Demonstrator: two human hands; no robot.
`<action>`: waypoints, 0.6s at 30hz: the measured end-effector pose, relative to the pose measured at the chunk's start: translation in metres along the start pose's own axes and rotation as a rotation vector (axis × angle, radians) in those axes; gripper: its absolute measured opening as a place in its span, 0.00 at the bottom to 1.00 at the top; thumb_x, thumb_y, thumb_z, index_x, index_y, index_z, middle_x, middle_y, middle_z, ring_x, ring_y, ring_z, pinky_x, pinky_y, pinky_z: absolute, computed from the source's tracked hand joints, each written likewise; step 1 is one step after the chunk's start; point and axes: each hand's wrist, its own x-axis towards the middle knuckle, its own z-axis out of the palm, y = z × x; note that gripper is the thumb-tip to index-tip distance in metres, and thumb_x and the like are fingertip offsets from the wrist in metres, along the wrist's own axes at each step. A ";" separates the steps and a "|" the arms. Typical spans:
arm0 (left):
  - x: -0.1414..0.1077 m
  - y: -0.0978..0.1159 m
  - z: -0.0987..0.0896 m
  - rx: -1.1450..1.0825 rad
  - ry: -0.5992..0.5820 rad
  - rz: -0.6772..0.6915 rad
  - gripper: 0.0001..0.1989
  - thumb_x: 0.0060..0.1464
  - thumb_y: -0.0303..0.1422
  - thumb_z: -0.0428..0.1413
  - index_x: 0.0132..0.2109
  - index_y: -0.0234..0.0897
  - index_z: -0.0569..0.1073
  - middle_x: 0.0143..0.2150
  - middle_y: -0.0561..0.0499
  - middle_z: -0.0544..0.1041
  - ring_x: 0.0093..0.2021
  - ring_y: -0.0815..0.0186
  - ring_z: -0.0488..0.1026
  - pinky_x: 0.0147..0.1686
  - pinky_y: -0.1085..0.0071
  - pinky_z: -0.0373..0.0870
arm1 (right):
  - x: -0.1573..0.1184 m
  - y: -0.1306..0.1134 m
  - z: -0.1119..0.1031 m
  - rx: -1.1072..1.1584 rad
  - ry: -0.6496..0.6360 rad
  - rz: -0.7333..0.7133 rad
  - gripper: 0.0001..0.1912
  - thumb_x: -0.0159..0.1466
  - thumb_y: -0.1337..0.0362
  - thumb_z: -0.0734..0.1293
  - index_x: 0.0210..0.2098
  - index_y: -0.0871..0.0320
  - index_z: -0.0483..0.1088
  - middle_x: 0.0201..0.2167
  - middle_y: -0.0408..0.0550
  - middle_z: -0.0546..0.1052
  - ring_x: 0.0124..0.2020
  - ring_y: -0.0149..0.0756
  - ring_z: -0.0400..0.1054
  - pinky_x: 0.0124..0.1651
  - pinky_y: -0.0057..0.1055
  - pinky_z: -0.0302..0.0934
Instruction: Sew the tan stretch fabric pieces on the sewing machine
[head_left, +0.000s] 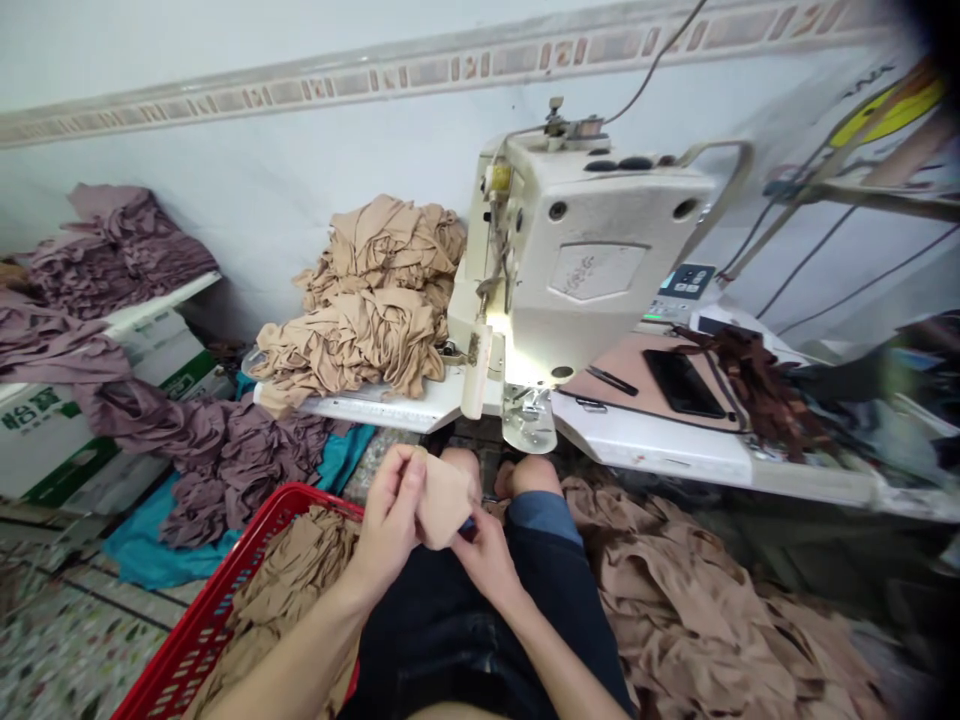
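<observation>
Above my lap, my left hand (pixel 395 497) pinches a small beige fabric piece (pixel 442 502) between thumb and fingers at its left edge. My right hand (pixel 486 548) is closed at the lower right edge of the same piece. A small dark blue object (pixel 468 523) shows between its thumb and fingers, mostly hidden, so its kind is unclear. Both hands are in front of the sewing machine (pixel 600 250), whose lamp is lit over the needle area. A red basket (pixel 255 530) holding beige fabric stands beside my left forearm.
Beige garments (pixel 375 300) are heaped on the table left of the machine. A phone (pixel 684 382) and black tweezers-like tool (pixel 613 380) lie to its right. Brown fabric (pixel 697 590) piles up at my right; purple fabric (pixel 240 450) spills at the left near boxes (pixel 67 450).
</observation>
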 end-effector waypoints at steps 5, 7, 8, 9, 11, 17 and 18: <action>-0.005 -0.008 0.007 -0.124 -0.118 -0.075 0.16 0.69 0.47 0.61 0.41 0.39 0.74 0.34 0.55 0.70 0.33 0.69 0.64 0.34 0.76 0.65 | 0.000 0.006 -0.006 0.139 0.062 0.061 0.20 0.63 0.51 0.75 0.49 0.56 0.80 0.40 0.51 0.85 0.40 0.48 0.77 0.46 0.39 0.74; -0.009 -0.008 0.010 -0.163 -0.161 -0.100 0.16 0.68 0.47 0.62 0.40 0.38 0.75 0.33 0.55 0.69 0.32 0.69 0.64 0.33 0.76 0.65 | 0.004 0.006 -0.020 0.163 0.093 0.094 0.19 0.66 0.48 0.73 0.44 0.56 0.80 0.35 0.49 0.84 0.36 0.46 0.76 0.44 0.38 0.73; -0.010 -0.007 0.011 -0.171 -0.156 -0.097 0.16 0.68 0.47 0.62 0.40 0.38 0.75 0.33 0.55 0.69 0.32 0.69 0.64 0.33 0.77 0.65 | 0.005 0.005 -0.030 0.164 0.095 0.105 0.19 0.67 0.46 0.72 0.43 0.56 0.80 0.32 0.48 0.83 0.35 0.44 0.75 0.42 0.37 0.73; -0.011 -0.007 0.011 -0.177 -0.125 -0.085 0.16 0.67 0.47 0.63 0.39 0.38 0.75 0.32 0.55 0.69 0.32 0.69 0.64 0.33 0.77 0.65 | 0.005 0.002 -0.041 0.166 0.090 0.114 0.20 0.67 0.45 0.72 0.41 0.56 0.80 0.29 0.47 0.81 0.32 0.43 0.74 0.39 0.36 0.72; -0.005 -0.006 0.008 -0.203 0.006 -0.064 0.17 0.65 0.47 0.65 0.39 0.38 0.75 0.32 0.56 0.70 0.32 0.70 0.66 0.33 0.77 0.65 | 0.003 -0.007 -0.066 0.191 -0.008 0.157 0.21 0.64 0.43 0.75 0.36 0.57 0.80 0.25 0.46 0.79 0.27 0.39 0.72 0.32 0.32 0.69; 0.035 -0.023 -0.018 -0.246 0.218 -0.207 0.29 0.41 0.53 0.76 0.37 0.37 0.74 0.30 0.57 0.74 0.29 0.71 0.68 0.31 0.77 0.66 | -0.010 -0.055 -0.124 0.292 -0.437 0.380 0.27 0.63 0.40 0.76 0.29 0.59 0.77 0.19 0.40 0.71 0.16 0.25 0.54 0.19 0.23 0.47; 0.038 -0.030 -0.022 -0.211 0.188 -0.234 0.29 0.42 0.54 0.75 0.37 0.37 0.74 0.30 0.57 0.74 0.28 0.70 0.69 0.31 0.76 0.67 | -0.010 -0.062 -0.127 0.260 -0.453 0.373 0.27 0.63 0.41 0.76 0.28 0.60 0.77 0.19 0.40 0.71 0.17 0.24 0.53 0.20 0.23 0.46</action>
